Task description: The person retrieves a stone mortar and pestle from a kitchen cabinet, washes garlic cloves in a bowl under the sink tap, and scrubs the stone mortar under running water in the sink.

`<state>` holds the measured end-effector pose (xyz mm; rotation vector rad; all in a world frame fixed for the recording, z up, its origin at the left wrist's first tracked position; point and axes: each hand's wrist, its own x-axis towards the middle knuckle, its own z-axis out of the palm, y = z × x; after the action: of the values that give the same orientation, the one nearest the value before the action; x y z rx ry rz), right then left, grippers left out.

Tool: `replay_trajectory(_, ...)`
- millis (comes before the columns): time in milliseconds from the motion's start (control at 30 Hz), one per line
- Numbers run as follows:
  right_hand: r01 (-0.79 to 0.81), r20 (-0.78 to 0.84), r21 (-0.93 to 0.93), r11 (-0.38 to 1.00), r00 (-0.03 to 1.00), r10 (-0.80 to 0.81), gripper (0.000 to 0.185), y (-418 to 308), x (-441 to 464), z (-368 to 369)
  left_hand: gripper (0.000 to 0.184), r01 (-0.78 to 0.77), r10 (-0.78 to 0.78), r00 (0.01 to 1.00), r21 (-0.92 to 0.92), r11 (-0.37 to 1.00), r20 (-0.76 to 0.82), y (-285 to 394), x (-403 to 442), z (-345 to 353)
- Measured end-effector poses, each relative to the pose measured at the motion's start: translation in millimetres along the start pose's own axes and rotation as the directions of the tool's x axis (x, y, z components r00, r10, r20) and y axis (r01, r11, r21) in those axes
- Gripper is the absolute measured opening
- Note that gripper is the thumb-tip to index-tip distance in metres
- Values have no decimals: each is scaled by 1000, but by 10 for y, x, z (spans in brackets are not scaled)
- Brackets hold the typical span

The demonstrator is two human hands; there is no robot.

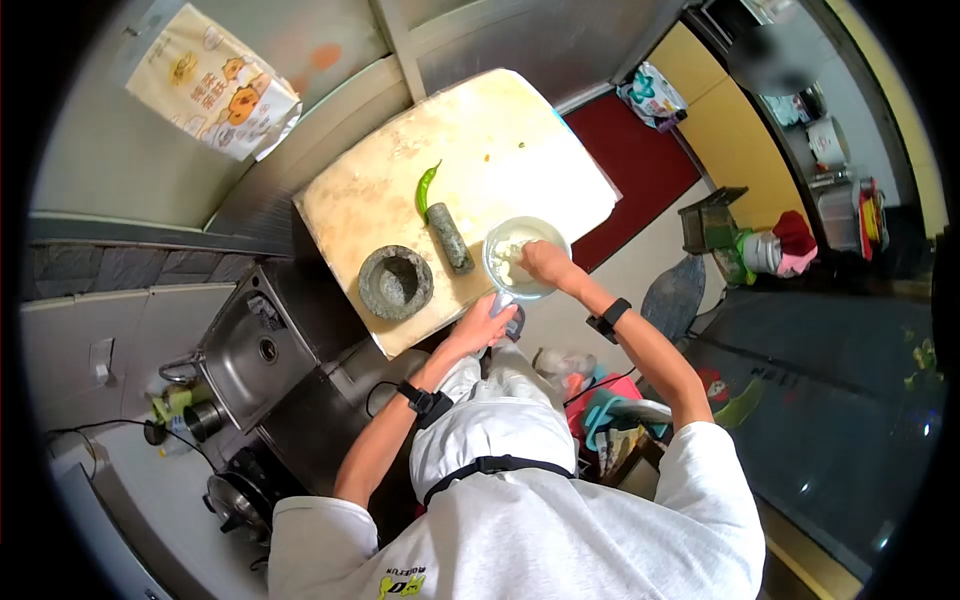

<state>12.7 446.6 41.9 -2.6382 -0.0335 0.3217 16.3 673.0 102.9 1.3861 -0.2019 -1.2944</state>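
Observation:
My left hand (483,325) is closed around the handle of a pale round pot (566,233) at the near right edge of the board. Inside the pot lie several small whitish pieces (506,252). My right hand (547,263) reaches over the rim into it, fingers bent together among the pieces; what the fingertips hold is hidden. Left of the pot, a grey stone pestle (450,239) lies on the board, and a green chili pepper (427,188) touches or nearly touches its far end. A grey stone mortar (372,284) stands upright near the board's left corner.
The worn, pale board (480,110) has a few tiny scraps on it. A steel sink (240,370) is on the left, and a lidded pot (235,498) sits lower left. A printed bag (215,85) hangs at upper left. Bags and boxes (620,420) crowd the floor at my right.

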Motion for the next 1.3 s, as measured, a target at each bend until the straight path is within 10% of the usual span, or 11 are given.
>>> replay_trajectory(400, -15, 104, -148, 989, 994, 30, 22, 411, 450, 49, 20, -89, 87, 996, -76, 993, -33, -161, 530, -155)
replay_trajectory(767, 333, 162, -358, 872, 942, -293, 34, 684, 990, 4, 24, -103, 77, 964, -91, 990, -256, 110, 854, -75)
replay_trajectory(867, 642, 359, -378, 667, 766, -534, 42, 911, 1205, 9, 25, -97, 43, 944, -151, 984, -326, 118, 1013, 80)
replay_trajectory(967, 669, 561, -367, 646, 713, -420, 34, 956, 1265, -175, 26, -69, 3, 917, -151, 986, -399, 250, 1064, 282)
replay_trajectory(1033, 840, 567, -533, 101, 443, -694, 27, 1133, 1368, -173, 26, -157, 80, 901, -148, 976, -426, 256, 1140, 358)
replay_trajectory(1067, 850, 571, -519, 90, 423, -704, 27, 1202, 1377, -155, 26, -147, 89, 883, -91, 985, -460, 256, 1165, 387)
replay_trajectory(1167, 857, 573, -426, 289, 503, -648, 23, 887, 1388, -531, 26, -184, 135, 841, -42, 982, -523, 240, 1233, 479)
replay_trajectory(1233, 585, 631, -287, 759, 711, -310, 34, 697, 1410, -648, 26, -188, 132, 819, -43, 981, -558, 223, 1287, 505)
replay_trajectory(1300, 586, 600, -297, 754, 729, -330, 27, 732, 1431, -622, 27, -115, 96, 790, 7, 993, -605, 166, 1377, 465)
